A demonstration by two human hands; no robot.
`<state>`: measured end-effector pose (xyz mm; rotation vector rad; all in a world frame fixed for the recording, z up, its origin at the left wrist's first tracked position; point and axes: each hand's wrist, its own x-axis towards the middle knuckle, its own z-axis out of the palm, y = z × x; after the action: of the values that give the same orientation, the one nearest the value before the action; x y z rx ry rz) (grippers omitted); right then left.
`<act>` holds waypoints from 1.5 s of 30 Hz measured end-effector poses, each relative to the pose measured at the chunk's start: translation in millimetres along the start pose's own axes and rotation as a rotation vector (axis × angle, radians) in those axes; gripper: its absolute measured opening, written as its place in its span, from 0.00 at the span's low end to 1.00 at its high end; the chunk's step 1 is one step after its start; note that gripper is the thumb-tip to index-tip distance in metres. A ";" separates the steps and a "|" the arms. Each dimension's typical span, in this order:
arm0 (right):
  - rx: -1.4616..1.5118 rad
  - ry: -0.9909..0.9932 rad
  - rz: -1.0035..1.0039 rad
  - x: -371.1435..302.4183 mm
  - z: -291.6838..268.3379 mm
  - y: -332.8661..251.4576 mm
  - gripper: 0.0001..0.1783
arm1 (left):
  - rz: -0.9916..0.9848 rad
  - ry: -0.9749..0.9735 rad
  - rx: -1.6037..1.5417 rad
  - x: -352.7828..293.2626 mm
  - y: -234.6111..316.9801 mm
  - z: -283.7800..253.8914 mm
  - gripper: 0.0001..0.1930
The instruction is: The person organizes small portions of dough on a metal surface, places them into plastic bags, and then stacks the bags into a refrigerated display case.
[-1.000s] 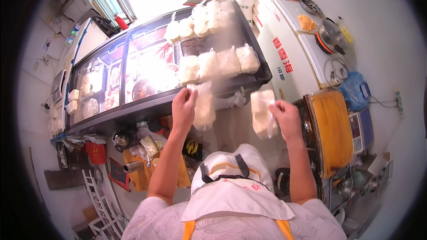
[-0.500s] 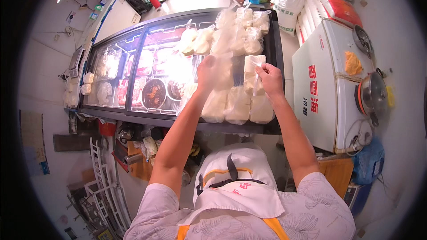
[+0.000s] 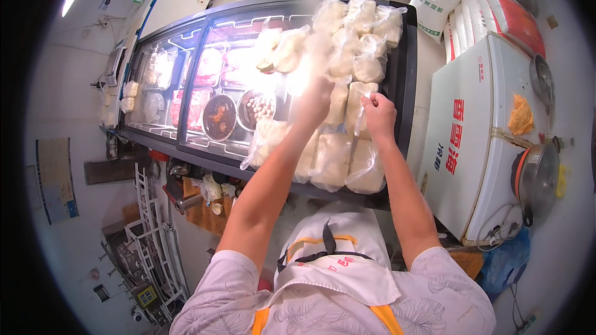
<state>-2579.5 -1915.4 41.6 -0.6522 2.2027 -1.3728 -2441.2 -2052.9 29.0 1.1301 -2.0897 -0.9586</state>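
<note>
Translucent plastic bag (image 3: 356, 109), likely soft, slippery; right hand (image 3: 380, 115) pinches its loose top, seemingly the best hold; left hand (image 3: 318, 100) blurred, grip unclear.

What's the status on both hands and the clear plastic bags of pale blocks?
Right hand: pinching the top of one clear, pale-filled plastic bag. Left hand: beside a similar bag, grip unclear. More filled bags crowd close around.

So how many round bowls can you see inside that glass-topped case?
2: the left bowl with dark food, and just right of it the second bowl with small white balls. Glare and the pale bags may hide others.
</note>
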 end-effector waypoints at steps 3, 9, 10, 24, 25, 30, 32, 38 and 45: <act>0.019 -0.021 0.009 -4.6 -3.7 4.8 0.13 | -0.102 -0.140 0.043 -5.6 10.5 -2.9 0.11; -0.022 -0.008 -0.002 -9.1 22.7 40.9 0.13 | -0.040 -0.028 0.024 -14.9 -18.0 -8.1 0.10; 0.030 -0.009 -0.006 0.9 16.5 35.0 0.12 | -0.016 -0.025 0.017 -4.8 -8.4 -7.2 0.11; 0.047 -0.213 -0.410 -141.2 -14.6 -29.1 0.12 | -0.269 0.215 0.123 -223.0 15.5 -138.8 0.19; 0.060 -0.299 -0.421 -161.4 -1.8 -39.7 0.11 | -0.327 0.255 0.151 -261.2 3.9 -154.9 0.19; 0.053 -0.822 -0.511 -276.7 66.2 -76.3 0.08 | -0.835 0.204 -0.129 -489.2 -102.8 -188.6 0.16; 0.027 -0.979 -0.650 -333.0 95.7 -89.0 0.07 | -0.933 0.186 -0.226 -596.6 -135.7 -192.8 0.17; -0.277 -1.486 -0.769 -544.1 174.2 -74.6 0.07 | -1.285 0.315 -0.342 -850.4 -125.5 -199.9 0.15; -0.360 -2.198 -1.153 -797.6 206.6 -35.4 0.09 | -1.209 0.749 -0.387 -1013.3 -132.3 -219.7 0.14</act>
<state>-1825.9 -1585.2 97.9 -2.1171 0.0529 0.1223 -1730.5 -1296.5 -95.4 2.1078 -0.4783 -1.0763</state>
